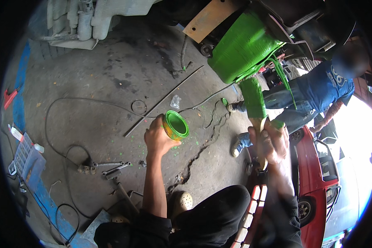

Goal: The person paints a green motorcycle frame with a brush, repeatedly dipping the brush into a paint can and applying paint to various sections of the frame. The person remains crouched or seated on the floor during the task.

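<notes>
The person's dark trousers [211, 219] fill the near edge at six o'clock, with a pale shoe [182, 201] on the cracked concrete floor [124, 70]. The left hand [158, 139] is wrapped tight around a small can [175, 125] of green paint, tilted so its open mouth faces the camera, just left of centre. At about three o'clock from it the right hand [273, 142] is closed around the handle of a paintbrush [254, 103], whose green bristles point up toward twelve o'clock and meet a large metal part [242, 47] painted bright green. Below the right hand lies a red car [314, 173]. At nine o'clock, wrenches [111, 167] and a hose [66, 157] lie on the floor near a blue tray [27, 159]. Farther off, at two o'clock, another person in a blue shirt [324, 84] and jeans crouches beside the green part.
</notes>
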{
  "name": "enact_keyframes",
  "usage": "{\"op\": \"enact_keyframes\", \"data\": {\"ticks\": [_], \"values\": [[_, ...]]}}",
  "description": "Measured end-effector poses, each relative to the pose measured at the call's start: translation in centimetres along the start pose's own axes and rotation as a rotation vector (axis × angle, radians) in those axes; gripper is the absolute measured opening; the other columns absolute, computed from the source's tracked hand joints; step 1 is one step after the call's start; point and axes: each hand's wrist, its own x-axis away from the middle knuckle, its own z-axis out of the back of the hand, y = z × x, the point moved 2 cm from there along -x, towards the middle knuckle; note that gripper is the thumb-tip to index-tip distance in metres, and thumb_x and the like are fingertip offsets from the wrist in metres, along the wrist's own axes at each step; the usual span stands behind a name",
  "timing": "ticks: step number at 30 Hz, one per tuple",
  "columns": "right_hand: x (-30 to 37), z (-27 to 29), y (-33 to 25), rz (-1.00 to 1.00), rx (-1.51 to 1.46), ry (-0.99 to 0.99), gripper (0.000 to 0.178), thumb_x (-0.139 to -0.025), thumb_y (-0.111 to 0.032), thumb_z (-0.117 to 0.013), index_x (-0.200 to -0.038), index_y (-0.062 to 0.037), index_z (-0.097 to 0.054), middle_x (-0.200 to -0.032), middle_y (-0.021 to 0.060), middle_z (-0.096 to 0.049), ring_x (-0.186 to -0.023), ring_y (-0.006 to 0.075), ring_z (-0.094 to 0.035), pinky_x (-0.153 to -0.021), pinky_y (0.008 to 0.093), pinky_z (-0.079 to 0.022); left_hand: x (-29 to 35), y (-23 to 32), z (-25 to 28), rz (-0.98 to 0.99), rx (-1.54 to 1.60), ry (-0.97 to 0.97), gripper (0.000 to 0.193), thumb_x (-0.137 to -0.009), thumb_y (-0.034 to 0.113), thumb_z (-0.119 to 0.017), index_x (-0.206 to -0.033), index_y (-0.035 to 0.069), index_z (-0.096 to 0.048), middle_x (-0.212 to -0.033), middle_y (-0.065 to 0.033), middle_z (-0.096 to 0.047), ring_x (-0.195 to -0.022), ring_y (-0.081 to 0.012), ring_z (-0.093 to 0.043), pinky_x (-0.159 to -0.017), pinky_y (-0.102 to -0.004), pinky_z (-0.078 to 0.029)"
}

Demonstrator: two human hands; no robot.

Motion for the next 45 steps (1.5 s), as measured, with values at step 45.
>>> {"op": "enact_keyframes", "data": {"ticks": [45], "values": [[2.9, -6.2, -1.3, -0.186, -0.062, 0.067, 0.044, -0.064, -0.006, -0.089, -0.092, -0.0079, -0.055, -0.084, 0.0074, -0.065, -0.058, 0.0157, -0.058, -0.047, 0.0279, -0.041, 0.0, -1.8, -0.7, 0.043, -0.078, -0.020, 0.100, -0.043, 0.027, -0.092, -0.130, 0.009, -0.046, -0.123, -0.0142, -0.060, -0.112, -0.0333, -0.059, -0.093, -0.0487, -0.048]]}}
